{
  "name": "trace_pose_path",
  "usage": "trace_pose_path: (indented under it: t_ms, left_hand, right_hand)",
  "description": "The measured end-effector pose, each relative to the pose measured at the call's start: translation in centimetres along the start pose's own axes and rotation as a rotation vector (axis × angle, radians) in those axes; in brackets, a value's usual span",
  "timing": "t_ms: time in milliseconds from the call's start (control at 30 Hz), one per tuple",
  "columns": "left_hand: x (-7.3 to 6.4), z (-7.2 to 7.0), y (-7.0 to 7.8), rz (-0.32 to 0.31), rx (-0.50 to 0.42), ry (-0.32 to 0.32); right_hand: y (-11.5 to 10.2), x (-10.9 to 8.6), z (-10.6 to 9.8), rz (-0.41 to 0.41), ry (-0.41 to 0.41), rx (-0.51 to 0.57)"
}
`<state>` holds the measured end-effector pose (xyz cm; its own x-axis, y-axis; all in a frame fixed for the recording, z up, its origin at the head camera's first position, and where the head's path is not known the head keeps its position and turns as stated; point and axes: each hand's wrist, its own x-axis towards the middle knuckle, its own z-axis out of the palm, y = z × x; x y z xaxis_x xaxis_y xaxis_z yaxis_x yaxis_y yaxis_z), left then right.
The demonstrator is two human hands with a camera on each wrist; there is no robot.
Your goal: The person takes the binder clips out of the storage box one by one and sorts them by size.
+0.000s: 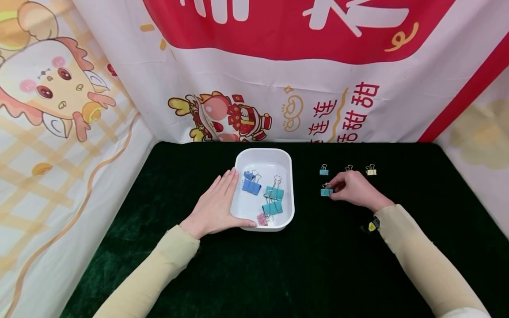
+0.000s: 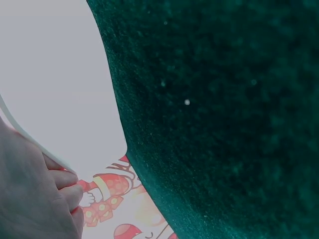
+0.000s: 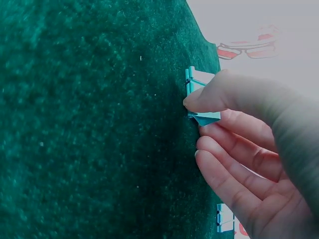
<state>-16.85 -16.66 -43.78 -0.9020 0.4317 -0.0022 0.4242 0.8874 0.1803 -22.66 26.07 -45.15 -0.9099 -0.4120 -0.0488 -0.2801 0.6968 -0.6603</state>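
My right hand (image 1: 354, 190) pinches a small teal binder clip (image 1: 326, 192) between thumb and finger, low over the dark green cloth. In the right wrist view the thumb covers part of that clip (image 3: 208, 118). My left hand (image 1: 216, 205) rests against the left side of a white plastic tray (image 1: 293, 185), fingers straight and thumb over its near rim. Inside the tray lie blue binder clips (image 1: 252, 186), teal binder clips (image 1: 272, 207) and a pink binder clip (image 1: 262, 219). The left wrist view shows the tray's outer wall (image 2: 60, 84) beside the fingers.
Behind the right hand stand a teal binder clip (image 1: 324, 171), a yellow binder clip (image 1: 371, 171) and, between them, a binder clip (image 1: 349, 168) mostly hidden by the hand. Printed cloth (image 1: 246, 70) hangs along the table's back edge and sides.
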Motion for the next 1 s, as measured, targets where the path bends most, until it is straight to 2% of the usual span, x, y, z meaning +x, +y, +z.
trace_pose_path:
  t_ms: [200,400,733,1000]
  left_hand:
    - [0.0,-0.1,0.0,0.002,-0.005,0.005]
    - [0.0,-0.1,0.0,-0.003,-0.006,-0.009]
    - [-0.1,-0.1,0.0,0.001,-0.032,0.000]
    - [-0.1,-0.2,0.1,0.000,-0.015,-0.006]
  right_hand:
    - [-0.3,-0.1,-0.3,0.019,0.005,-0.010]
    - [-1.4,-0.7,-1.5,0.053,0.053,0.006]
    - [-5.1,-1.2,-3.6,-0.016,0.211,-0.001]
    - [-7.8,-1.2,-3.7,-0.068,0.232,0.011]
